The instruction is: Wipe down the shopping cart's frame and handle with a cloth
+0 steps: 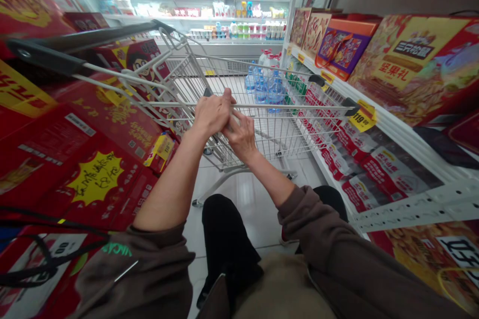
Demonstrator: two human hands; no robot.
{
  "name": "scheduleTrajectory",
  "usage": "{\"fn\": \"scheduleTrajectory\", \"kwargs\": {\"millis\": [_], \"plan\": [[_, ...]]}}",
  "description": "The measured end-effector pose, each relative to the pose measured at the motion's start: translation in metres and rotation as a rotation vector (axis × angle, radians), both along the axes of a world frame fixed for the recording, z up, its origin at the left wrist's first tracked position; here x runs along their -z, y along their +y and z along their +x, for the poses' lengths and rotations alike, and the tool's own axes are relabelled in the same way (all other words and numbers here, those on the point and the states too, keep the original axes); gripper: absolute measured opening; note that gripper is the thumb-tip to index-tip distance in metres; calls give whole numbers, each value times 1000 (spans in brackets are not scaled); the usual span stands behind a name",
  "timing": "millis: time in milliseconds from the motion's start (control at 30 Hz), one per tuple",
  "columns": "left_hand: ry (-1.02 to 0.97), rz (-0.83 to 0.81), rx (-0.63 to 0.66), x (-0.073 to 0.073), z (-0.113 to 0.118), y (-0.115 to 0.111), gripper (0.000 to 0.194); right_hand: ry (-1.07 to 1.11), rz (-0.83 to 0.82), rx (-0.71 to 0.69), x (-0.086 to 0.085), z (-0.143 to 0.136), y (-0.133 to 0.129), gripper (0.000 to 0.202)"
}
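Grey wire metal: shopping cart [299, 106], one, standing side-on in a shop aisle, straight in front of the person.

Stage, by judgement: the cart is reached and both hands are at its near top rim; whether it is rolling, being turned or only leaned on is not shown, and what is left cannot be told.

Grip: left hand [212, 115] and right hand [242, 135] together, overlapping, set at the cart's near rim; fingers partly hidden, so whether either closes round the wire cannot be told.

Cart details: open mesh sides, rounded tube legs, small casters; push handle [101, 35], dark and smooth, at its left end; black end caps at its right end.

Left of the cart: stacked cartons [90, 134], red, boxy, printed; yellow starburst sign [96, 179], jagged card, handwritten.

Right of the cart: shelf [430, 204], white perforated metal; nut gift box [415, 60], patterned; purple-and-orange box [342, 47]; bottle packs [389, 169], red-and-white film wrap; price tag [363, 116], yellow, close to the cart's end cap.

Beyond the cart: water bottles [275, 87], clear bluish plastic; refrigerated display [239, 50], pale panel, lit shelves.

Beneath the cart: floor [258, 209], pale glossy tile.
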State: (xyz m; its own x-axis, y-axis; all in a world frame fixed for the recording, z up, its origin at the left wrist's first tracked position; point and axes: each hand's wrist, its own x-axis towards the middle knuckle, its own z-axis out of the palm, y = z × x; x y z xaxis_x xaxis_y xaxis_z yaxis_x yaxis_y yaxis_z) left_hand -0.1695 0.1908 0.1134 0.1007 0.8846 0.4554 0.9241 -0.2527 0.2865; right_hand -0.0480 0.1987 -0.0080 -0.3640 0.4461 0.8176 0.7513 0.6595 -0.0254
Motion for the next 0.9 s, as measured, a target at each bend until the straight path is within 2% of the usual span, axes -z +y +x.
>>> {"fn": "scheduleTrajectory", "kwargs": {"millis": [100,300,533,700,900], "plan": [[-65,-89,12,-4,5,4,96,12,-32,14,0,8,-2,42],[-139,-74,-2,-3,-3,7,98,-32,-65,25,-12,15,-5,45],[-159,-91,56,-1,-7,10,91,14,-167,46,-4,34,-13,46],[-144,-54,13,1,-5,11,86,17,-145,26,-9,37,-9,44],[-90,-115,-51,-2,-4,9,93,59,-197,48,-13,44,-14,49]]}}
